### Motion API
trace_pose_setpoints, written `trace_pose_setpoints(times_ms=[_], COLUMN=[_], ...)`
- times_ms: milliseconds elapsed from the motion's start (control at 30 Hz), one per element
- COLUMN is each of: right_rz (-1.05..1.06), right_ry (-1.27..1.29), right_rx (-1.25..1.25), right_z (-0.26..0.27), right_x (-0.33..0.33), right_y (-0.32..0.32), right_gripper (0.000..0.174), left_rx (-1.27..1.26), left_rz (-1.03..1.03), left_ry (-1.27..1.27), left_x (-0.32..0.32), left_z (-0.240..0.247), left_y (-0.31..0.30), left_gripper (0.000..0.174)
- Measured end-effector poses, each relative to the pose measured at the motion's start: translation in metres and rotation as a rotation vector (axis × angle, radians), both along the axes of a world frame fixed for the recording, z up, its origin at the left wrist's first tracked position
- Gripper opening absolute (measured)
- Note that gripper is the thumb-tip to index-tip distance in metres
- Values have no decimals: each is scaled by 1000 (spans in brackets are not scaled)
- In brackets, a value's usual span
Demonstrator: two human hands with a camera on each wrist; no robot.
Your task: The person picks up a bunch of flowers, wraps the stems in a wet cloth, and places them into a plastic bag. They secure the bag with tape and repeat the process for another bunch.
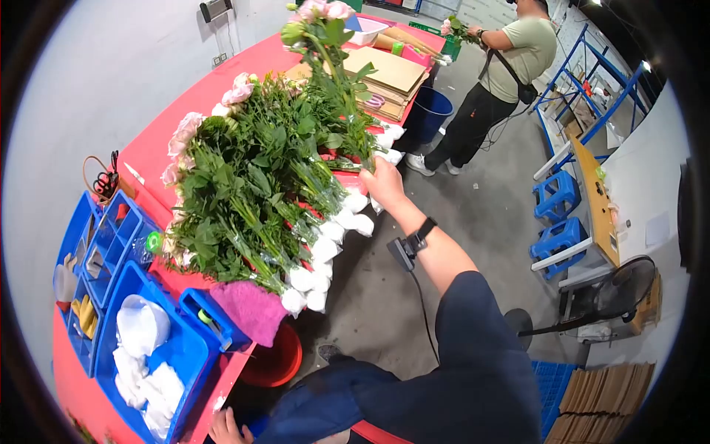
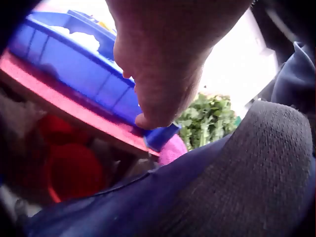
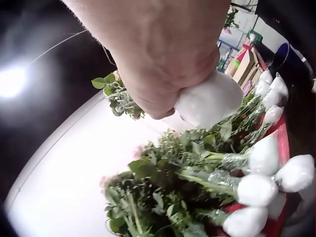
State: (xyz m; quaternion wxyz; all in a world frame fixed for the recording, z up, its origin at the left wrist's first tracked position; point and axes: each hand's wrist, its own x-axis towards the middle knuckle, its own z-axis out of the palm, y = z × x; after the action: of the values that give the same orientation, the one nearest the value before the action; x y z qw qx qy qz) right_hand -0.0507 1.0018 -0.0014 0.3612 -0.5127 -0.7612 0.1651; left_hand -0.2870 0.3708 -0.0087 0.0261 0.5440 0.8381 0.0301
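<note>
My right hand (image 1: 384, 183) grips a bunch of pale pink roses (image 1: 322, 38) by its lower stems, blooms raised toward the far end of the table. In the right wrist view, the white wrapped stem end (image 3: 211, 102) of this bunch sticks out from under the curled fingers. Below it lies a row of similar bunches (image 1: 244, 174), their white padded ends (image 1: 323, 249) lined up along the near table edge. My left hand (image 1: 228, 428) is low at the table's edge, beside a blue bin (image 2: 74, 59), with fingers relaxed and nothing seen in them.
White cloths (image 1: 140, 325) lie in the blue bin, near a pink towel (image 1: 251, 307). A red bucket (image 1: 275, 361) stands under the table edge. Cardboard sheets (image 1: 384, 70) and a dark blue bucket (image 1: 429, 115) are farther off. Another person (image 1: 510, 55) stands there, holding flowers.
</note>
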Motion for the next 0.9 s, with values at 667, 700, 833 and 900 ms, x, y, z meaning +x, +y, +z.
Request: trace_pose_setpoints(times_ms=[667,700,833,900], right_rz=[-127,-129,-59,-26], right_ry=[-692,-698,-685,-381], right_rx=[-322,-315,-268,-452], right_z=[-109,-108,-110,-116], right_x=[-59,-61,-53,-41], right_y=[145,143,143,153], right_gripper=[46,48,51,46], left_rx=[-397,-388,-294,-195], left_rz=[414,421,418,415], left_ry=[-481,-485,-488,-449], left_x=[-17,-17,-24,-25], left_z=[-93,-96,-106,-112], left_y=[-77,-82,-119,-148], left_gripper=[56,56,54,53])
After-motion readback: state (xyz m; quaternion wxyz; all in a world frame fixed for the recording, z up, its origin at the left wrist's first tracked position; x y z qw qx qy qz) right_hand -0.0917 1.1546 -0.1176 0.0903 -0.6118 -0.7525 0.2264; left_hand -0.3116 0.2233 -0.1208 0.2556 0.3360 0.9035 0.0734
